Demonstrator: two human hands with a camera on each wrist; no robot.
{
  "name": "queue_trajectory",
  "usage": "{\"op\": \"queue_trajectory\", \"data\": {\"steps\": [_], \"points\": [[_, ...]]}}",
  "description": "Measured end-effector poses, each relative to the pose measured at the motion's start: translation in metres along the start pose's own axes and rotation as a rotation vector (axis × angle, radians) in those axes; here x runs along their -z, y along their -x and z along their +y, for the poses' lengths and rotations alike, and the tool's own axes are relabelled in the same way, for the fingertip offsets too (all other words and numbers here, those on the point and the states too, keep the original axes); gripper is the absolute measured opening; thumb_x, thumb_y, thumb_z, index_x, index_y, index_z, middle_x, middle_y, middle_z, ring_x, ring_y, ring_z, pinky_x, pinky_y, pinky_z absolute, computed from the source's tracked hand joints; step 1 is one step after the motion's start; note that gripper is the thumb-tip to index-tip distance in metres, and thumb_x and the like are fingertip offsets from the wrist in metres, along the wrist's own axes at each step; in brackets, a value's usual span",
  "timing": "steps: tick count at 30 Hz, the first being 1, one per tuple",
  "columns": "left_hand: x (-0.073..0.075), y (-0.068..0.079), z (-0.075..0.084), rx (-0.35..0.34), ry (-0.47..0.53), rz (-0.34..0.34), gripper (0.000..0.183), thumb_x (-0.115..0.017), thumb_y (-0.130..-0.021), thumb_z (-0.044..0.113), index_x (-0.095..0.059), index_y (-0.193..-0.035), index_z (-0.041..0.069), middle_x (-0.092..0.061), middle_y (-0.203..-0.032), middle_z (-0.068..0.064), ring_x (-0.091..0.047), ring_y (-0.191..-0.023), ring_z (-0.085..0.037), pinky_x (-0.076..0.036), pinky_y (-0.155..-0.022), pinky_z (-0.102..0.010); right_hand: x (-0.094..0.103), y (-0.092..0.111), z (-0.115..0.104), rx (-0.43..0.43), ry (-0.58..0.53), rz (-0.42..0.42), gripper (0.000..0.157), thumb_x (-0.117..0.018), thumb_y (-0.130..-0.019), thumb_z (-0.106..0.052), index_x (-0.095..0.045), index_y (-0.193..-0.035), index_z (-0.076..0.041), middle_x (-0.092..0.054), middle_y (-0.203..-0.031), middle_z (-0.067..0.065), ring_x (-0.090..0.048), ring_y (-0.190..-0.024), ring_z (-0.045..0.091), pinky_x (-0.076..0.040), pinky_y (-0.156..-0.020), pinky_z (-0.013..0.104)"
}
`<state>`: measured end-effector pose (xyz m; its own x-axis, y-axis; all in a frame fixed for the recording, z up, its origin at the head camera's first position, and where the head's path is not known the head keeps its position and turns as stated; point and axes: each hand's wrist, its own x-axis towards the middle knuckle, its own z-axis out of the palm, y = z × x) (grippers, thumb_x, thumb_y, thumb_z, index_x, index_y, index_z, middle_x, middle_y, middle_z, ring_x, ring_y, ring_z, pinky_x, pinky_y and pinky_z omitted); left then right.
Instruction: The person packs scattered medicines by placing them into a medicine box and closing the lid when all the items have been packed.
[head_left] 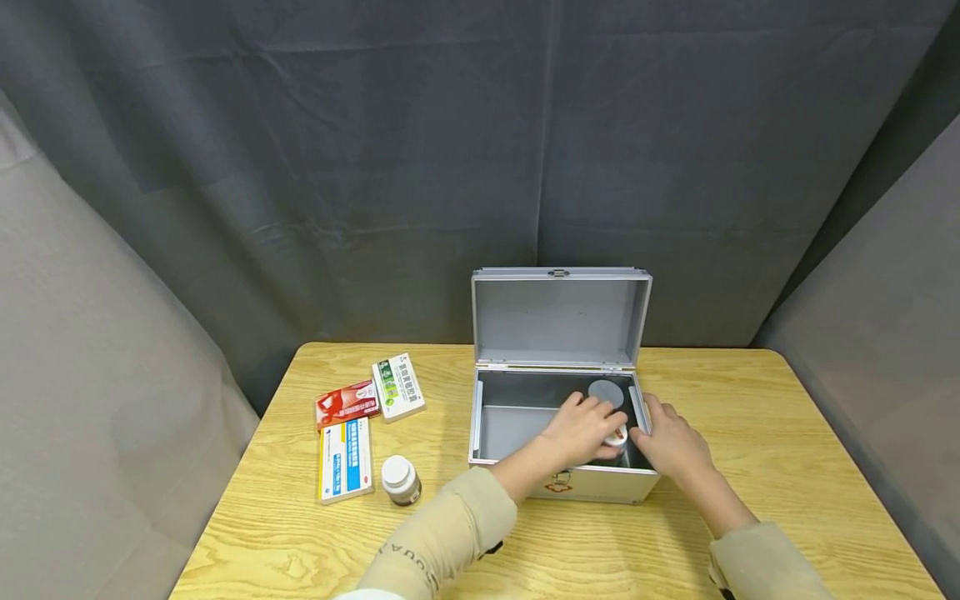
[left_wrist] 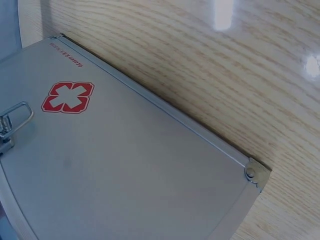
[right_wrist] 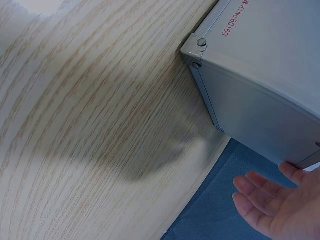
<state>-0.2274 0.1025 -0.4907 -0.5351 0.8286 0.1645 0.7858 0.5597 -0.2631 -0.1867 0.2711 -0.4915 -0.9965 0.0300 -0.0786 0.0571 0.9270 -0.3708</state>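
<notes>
A silver metal first-aid case point(head_left: 558, 482) stands on the table with its lid point(head_left: 561, 321) raised. My left hand point(head_left: 581, 432) reaches in over the front rim. Between its fingers and thumb it holds a white-capped bottle point(head_left: 617, 437), whose lower part is hidden inside the case. Just behind that, a round grey-topped container point(head_left: 606, 392) stands in the back right corner. My right hand point(head_left: 673, 440) is at the case's right wall, thumb at the rim. In the right wrist view its fingers point(right_wrist: 255, 200) are loosely extended along the outside.
Left of the case lie three medicine boxes: a green-and-white one point(head_left: 398, 387), a red one point(head_left: 347, 404) and a blue-and-white one point(head_left: 346, 460). Beside them stands a white-lidded bottle point(head_left: 401, 480). Dark curtain point(head_left: 375, 167) hangs behind the wooden table point(head_left: 750, 417).
</notes>
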Motion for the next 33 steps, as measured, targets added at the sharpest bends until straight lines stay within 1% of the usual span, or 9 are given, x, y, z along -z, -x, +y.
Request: {"op": "queue_trajectory", "data": {"steps": [4, 7, 13, 17, 22, 25, 27, 30, 33], "points": [[-0.002, 0.0, 0.0, 0.005, 0.015, -0.006, 0.048, -0.053, -0.081, 0.06, -0.051, -0.12, 0.031, -0.055, -0.11, 0.012, -0.051, -0.099, -0.007, -0.037, -0.084, -0.028, 0.0, 0.0, 0.0, 0.001, -0.001, 0.001, 0.062, -0.046, -0.089, -0.033, -0.026, -0.138, 0.0, -0.041, -0.124, 0.035, -0.046, -0.106, 0.051, -0.043, -0.074, 0.058], [-0.001, 0.001, -0.001, 0.013, 0.032, -0.028, 0.051, -0.052, -0.081, 0.061, -0.05, -0.123, 0.032, -0.054, -0.112, 0.012, -0.05, -0.101, -0.007, -0.036, -0.086, -0.028, 0.0, 0.001, 0.0, 0.002, -0.001, 0.001, 0.062, -0.047, -0.089, -0.033, -0.026, -0.138, 0.0, -0.042, -0.123, 0.035, -0.047, -0.105, 0.051, -0.043, -0.073, 0.058], [0.002, 0.003, -0.004, 0.024, 0.056, -0.053, 0.056, -0.049, -0.082, 0.062, -0.047, -0.129, 0.032, -0.053, -0.115, 0.013, -0.049, -0.105, -0.007, -0.035, -0.09, -0.029, 0.001, 0.001, -0.001, -0.001, -0.004, 0.001, 0.062, -0.047, -0.089, -0.032, -0.027, -0.137, 0.0, -0.042, -0.124, 0.035, -0.046, -0.106, 0.051, -0.043, -0.073, 0.058], [0.008, 0.007, -0.007, 0.02, 0.055, -0.031, 0.055, -0.046, -0.083, 0.063, -0.047, -0.129, 0.031, -0.053, -0.115, 0.013, -0.049, -0.106, -0.007, -0.035, -0.091, -0.03, 0.001, 0.002, -0.001, 0.001, -0.005, 0.002, 0.062, -0.047, -0.089, -0.032, -0.027, -0.137, 0.0, -0.041, -0.124, 0.035, -0.047, -0.105, 0.051, -0.043, -0.072, 0.058], [0.013, 0.013, -0.012, 0.008, 0.037, 0.029, 0.053, -0.044, -0.084, 0.062, -0.049, -0.127, 0.031, -0.053, -0.115, 0.013, -0.048, -0.104, -0.007, -0.036, -0.09, -0.029, 0.001, 0.002, -0.001, -0.002, -0.006, -0.003, 0.062, -0.048, -0.089, -0.033, -0.026, -0.138, -0.001, -0.04, -0.125, 0.036, -0.046, -0.107, 0.052, -0.042, -0.073, 0.059], [0.015, 0.017, -0.017, -0.002, 0.029, 0.047, 0.055, -0.042, -0.085, 0.062, -0.046, -0.13, 0.031, -0.051, -0.121, 0.013, -0.045, -0.109, -0.007, -0.035, -0.09, -0.029, 0.001, 0.002, -0.001, -0.001, -0.004, -0.004, 0.063, -0.047, -0.089, -0.033, -0.026, -0.138, -0.001, -0.04, -0.125, 0.036, -0.045, -0.108, 0.052, -0.042, -0.074, 0.059], [0.016, 0.019, -0.02, -0.003, 0.027, 0.042, 0.057, -0.04, -0.086, 0.062, -0.042, -0.134, 0.032, -0.047, -0.128, 0.011, -0.041, -0.116, -0.008, -0.033, -0.094, -0.031, 0.001, 0.002, -0.001, -0.002, -0.005, -0.005, 0.063, -0.047, -0.089, -0.034, -0.026, -0.138, -0.001, -0.04, -0.126, 0.036, -0.045, -0.108, 0.052, -0.042, -0.074, 0.059], [0.02, 0.025, -0.025, 0.018, 0.038, 0.012, 0.058, -0.037, -0.088, 0.061, -0.037, -0.138, 0.032, -0.04, -0.138, 0.009, -0.034, -0.126, -0.011, -0.029, -0.102, -0.036, 0.001, 0.002, -0.001, -0.001, -0.007, -0.004, 0.063, -0.047, -0.088, -0.034, -0.026, -0.138, -0.001, -0.04, -0.125, 0.036, -0.045, -0.107, 0.052, -0.042, -0.074, 0.06], [0.025, 0.033, -0.032, 0.051, 0.055, -0.015, 0.058, -0.036, -0.089, 0.06, -0.034, -0.14, 0.032, -0.035, -0.143, 0.007, -0.028, -0.131, -0.015, -0.024, -0.107, -0.04, 0.001, 0.002, -0.002, -0.001, -0.01, 0.002, 0.063, -0.047, -0.088, -0.033, -0.027, -0.137, -0.001, -0.041, -0.125, 0.036, -0.046, -0.107, 0.052, -0.042, -0.075, 0.06]]}}
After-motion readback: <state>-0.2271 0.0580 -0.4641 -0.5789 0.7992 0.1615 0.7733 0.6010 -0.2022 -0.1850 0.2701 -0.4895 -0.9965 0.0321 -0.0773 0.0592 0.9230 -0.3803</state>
